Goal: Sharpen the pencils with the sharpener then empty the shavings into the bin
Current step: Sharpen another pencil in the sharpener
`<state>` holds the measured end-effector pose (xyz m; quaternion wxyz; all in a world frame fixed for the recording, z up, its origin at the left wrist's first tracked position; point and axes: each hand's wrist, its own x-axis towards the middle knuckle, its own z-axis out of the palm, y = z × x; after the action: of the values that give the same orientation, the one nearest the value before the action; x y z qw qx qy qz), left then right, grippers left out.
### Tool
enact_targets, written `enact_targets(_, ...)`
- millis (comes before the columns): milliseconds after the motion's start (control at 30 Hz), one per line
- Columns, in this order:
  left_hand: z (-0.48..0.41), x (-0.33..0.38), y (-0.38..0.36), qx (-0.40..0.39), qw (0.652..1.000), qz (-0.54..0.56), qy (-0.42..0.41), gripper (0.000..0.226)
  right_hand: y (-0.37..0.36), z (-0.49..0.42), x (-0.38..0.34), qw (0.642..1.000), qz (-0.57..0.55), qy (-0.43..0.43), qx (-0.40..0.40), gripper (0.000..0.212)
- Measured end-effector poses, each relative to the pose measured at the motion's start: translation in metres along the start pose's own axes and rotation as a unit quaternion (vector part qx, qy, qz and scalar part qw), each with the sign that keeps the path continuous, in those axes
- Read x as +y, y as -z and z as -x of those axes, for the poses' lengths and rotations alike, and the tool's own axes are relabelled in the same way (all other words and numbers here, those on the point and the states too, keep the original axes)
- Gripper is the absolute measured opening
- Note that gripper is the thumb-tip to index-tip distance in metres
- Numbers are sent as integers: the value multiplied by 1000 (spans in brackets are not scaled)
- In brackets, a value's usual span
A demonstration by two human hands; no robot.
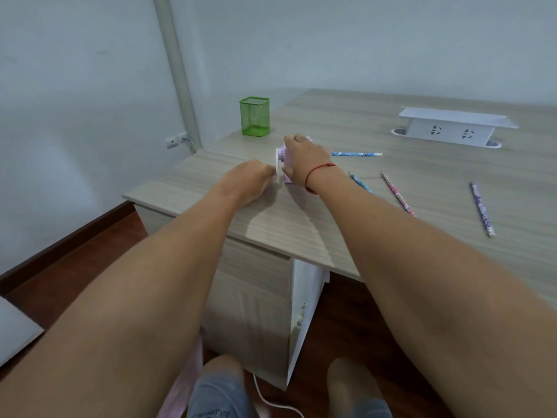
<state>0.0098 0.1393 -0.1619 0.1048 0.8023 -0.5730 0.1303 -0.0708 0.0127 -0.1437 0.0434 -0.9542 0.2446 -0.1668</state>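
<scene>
Fingers (291,143) of both hands grip the sharpener (284,164); pencils (397,194) lie beside.

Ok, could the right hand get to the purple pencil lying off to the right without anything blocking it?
Probably yes. The purple pencil lies alone on the desk, with bare desktop beside it. But the right hand is gripping the sharpener, so it must let go first.

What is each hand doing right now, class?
Left hand: closed on the sharpener's white crank.
Right hand: closed over the pink sharpener, steadying it on the desk.
</scene>
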Motion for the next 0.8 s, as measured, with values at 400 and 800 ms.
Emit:
enact_targets(400,-67,-23,19,7,994,-108,-6,21,-5,3,6,999,-23,15,43,37)
enact_targets(800,-15,-1,27,123,991,-42,-25,25,-9,-3,-1,999,4,-23,27,29)
